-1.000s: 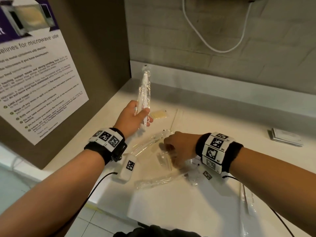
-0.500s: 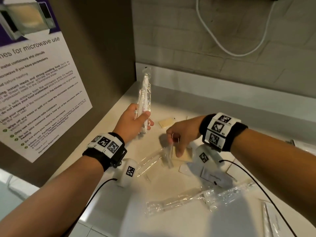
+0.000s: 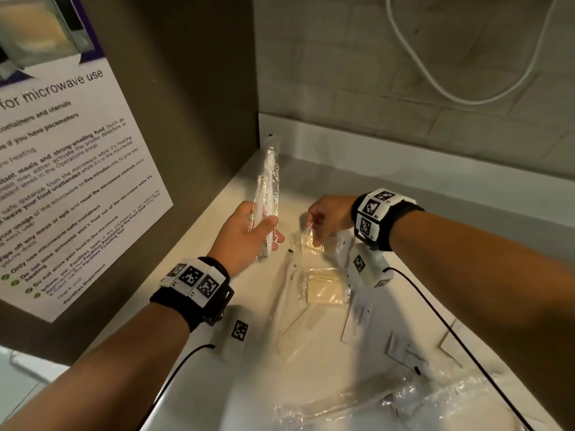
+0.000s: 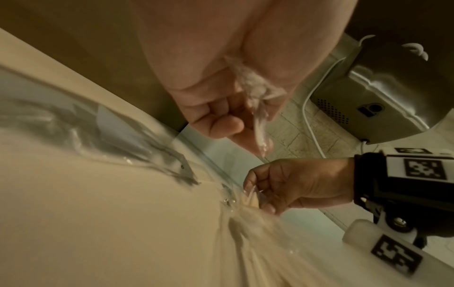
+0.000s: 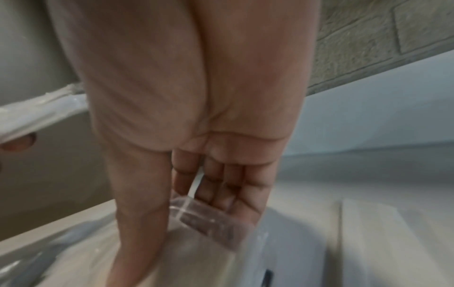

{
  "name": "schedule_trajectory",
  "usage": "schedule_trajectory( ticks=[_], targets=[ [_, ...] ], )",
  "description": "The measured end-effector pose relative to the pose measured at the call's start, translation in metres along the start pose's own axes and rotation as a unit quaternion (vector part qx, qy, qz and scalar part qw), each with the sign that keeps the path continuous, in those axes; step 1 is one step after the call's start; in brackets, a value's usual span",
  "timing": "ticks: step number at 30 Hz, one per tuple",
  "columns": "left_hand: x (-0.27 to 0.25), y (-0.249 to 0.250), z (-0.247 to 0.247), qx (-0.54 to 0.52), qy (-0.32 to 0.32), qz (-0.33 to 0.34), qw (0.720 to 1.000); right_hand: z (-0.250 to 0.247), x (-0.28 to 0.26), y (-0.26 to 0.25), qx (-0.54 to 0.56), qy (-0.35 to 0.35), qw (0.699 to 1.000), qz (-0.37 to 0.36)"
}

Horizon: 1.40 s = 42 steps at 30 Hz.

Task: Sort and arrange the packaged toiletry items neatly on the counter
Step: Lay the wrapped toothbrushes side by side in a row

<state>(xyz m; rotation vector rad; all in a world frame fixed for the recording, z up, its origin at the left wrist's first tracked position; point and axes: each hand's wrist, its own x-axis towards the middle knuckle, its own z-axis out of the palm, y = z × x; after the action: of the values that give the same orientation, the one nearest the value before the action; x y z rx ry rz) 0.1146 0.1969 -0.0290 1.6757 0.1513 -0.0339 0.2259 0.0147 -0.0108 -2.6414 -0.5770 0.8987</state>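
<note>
My left hand [image 3: 258, 231] grips a plastic-wrapped white toothbrush [image 3: 268, 188] upright over the counter's far left corner; in the left wrist view the same hand [image 4: 236, 124] curls round the wrapper [image 4: 258, 93]. Just to its right, my right hand [image 3: 315, 233] pinches the top of a small clear packet [image 3: 309, 244] with a cream pad inside, which still touches the counter. The right wrist view shows its fingers [image 5: 221, 186] on the clear film [image 5: 203, 217]. A second cream packet [image 3: 325, 286] lies nearer me.
White toothpaste boxes [image 3: 361, 318] [image 3: 413, 353] lie right of the packets, and more clear-wrapped items [image 3: 373, 402] sit at the near edge of the counter [image 3: 236, 384]. A brown side wall with a poster [image 3: 62, 181] bounds the left; a white cable [image 3: 435, 82] hangs on the back wall.
My right hand has moved away from the near wrapped items to the far small cream packet and pinched it. The left hand still holds the toothbrush upright.
</note>
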Motion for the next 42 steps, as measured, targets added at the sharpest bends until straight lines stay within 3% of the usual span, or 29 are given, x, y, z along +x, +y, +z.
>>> schedule_trajectory(
  ticks=[4,8,11,14,20,26,31,37,42],
  targets=[
    [0.000,-0.002,-0.002,0.012,0.003,0.003,1.000,0.004,-0.009,0.003,0.021,-0.032,0.999,-0.022],
    [-0.001,0.001,-0.002,0.022,-0.006,0.021,1.000,-0.013,-0.036,-0.001,0.055,0.008,0.997,-0.049],
    [-0.003,0.002,0.000,0.012,-0.009,0.023,1.000,-0.014,-0.059,-0.005,0.071,-0.047,0.995,-0.052],
    [-0.004,0.002,0.005,-0.004,-0.015,0.017,1.000,0.010,-0.071,-0.011,-0.002,-0.097,0.994,-0.040],
    [-0.008,0.005,0.013,0.002,-0.019,0.022,1.000,0.049,-0.081,-0.013,-0.099,-0.043,0.994,-0.007],
    [-0.008,0.008,0.013,-0.001,-0.019,0.021,1.000,0.054,-0.091,-0.019,-0.143,-0.001,0.989,-0.032],
    [-0.007,0.009,0.013,-0.018,-0.020,0.011,1.000,0.041,-0.087,-0.019,-0.094,-0.057,0.994,-0.026],
    [-0.006,0.016,0.014,-0.020,-0.018,0.014,1.000,-0.003,-0.053,-0.014,-0.092,0.026,0.995,0.015],
    [0.000,0.023,0.016,0.014,-0.014,0.035,0.999,-0.001,-0.019,-0.015,-0.168,-0.001,0.983,0.077]
  ],
)
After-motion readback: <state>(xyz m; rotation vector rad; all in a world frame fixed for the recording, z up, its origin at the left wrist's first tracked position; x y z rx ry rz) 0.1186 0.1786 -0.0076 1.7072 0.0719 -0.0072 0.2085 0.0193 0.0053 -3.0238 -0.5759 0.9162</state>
